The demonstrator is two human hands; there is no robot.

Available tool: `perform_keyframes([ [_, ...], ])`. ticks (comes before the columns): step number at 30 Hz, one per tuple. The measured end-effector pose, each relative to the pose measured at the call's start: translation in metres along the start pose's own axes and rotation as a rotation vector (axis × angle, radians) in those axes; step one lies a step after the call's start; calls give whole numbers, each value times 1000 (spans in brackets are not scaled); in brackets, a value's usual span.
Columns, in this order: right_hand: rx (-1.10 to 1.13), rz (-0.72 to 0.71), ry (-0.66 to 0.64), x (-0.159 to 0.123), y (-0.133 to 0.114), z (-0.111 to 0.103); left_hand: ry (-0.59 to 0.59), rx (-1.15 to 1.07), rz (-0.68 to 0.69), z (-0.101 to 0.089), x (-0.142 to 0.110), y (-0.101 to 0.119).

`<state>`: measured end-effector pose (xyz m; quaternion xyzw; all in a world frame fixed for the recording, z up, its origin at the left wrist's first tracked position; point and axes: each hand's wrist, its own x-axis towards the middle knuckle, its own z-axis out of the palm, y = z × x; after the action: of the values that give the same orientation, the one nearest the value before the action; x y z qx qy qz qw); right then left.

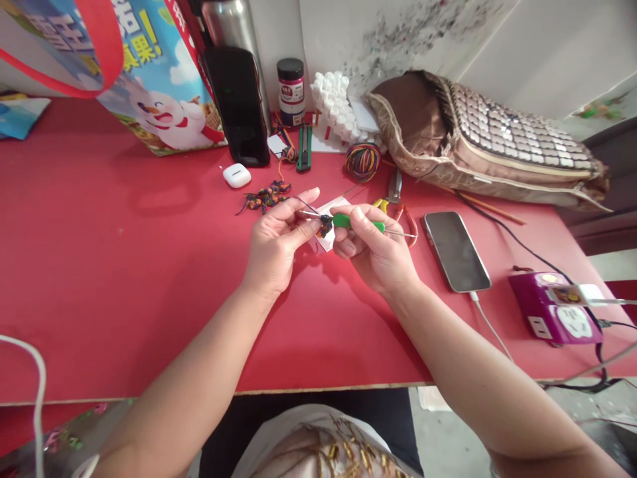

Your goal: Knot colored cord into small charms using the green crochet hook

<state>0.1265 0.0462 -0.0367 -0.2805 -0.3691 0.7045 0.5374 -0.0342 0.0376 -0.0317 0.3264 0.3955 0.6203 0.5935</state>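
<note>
My left hand (281, 242) pinches a small piece of dark multicoloured crochet work (325, 226) between thumb and fingers, with a strand of yarn running over the index finger. A crochet hook with a green handle (365, 223) is gripped in my right hand (381, 255). Its thin metal tip points left at the crochet piece; whether it passes through a loop I cannot tell. Just beyond my left hand lies a finished-looking strip of multicoloured crochet (266, 196). A ball of multicoloured yarn (362, 162) sits behind my right hand. Under the hands is a white paper (326, 242).
On the red table (99, 265) stand a propped black phone (236, 106), a steel flask (231, 23), a jar (291, 93) and a printed bag (164, 99). A green cutter (304, 147), pliers (395, 189), another phone (456, 251), a purple power socket (555, 309) and a cushion (497, 139) lie around.
</note>
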Motion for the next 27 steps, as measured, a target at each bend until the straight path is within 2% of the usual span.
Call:
perform_keyframes([
  [5, -103, -73, -150, -2, 0, -7, -40, -55, -45, -2, 2, 3],
  [7, -142, -110, -166, -2, 0, -9, -55, -71, -67, -2, 2, 3],
  [13, -104, -116, 21, -1, 0, -3, -20, -55, -81, 2, -3, 0],
  [16, -99, -94, 71, -1, 1, 1, 12, -47, -58, 5, -6, 0],
  [27, -96, -65, 23, 1, 6, -2, 65, -43, -79, 6, -2, 1],
])
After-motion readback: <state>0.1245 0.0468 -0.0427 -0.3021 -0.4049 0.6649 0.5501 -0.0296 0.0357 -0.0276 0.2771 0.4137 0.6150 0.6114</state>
